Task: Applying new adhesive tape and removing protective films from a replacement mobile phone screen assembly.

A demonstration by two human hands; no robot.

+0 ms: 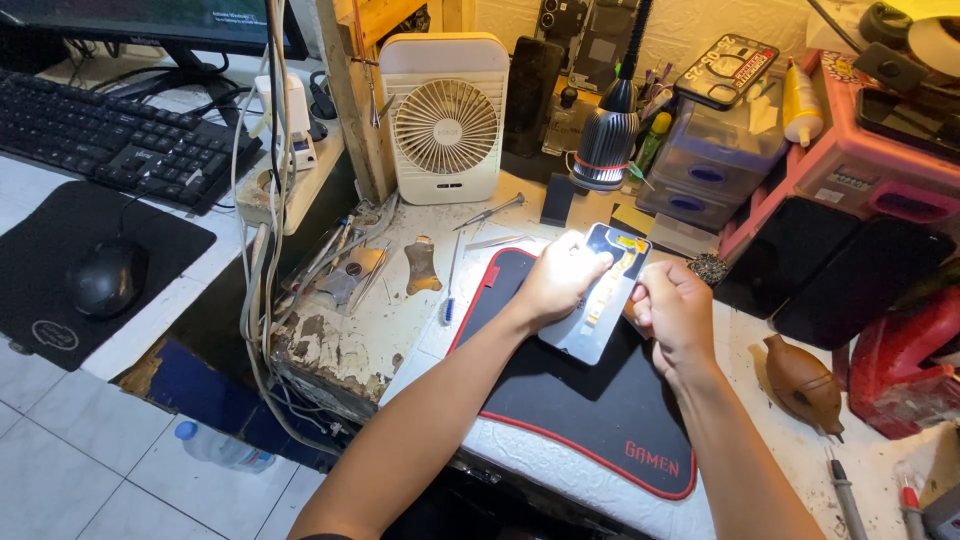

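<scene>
Head view: left hand (558, 283) grips opened phone (597, 300); right hand (672, 310), fingers curled, pinches its edge above black mat (580, 400).

Both hands (557, 285) (674, 312) on opened phone (597, 300)

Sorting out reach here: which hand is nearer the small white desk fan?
Left. The left hand lies just below-right of the fan; the right hand sits farther right.

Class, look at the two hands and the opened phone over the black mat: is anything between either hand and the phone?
Nothing visible. The left hand grips the opened phone directly along its left edge, and the right hand touches its right edge. Both are held above the black mat, under the lamp.
</scene>
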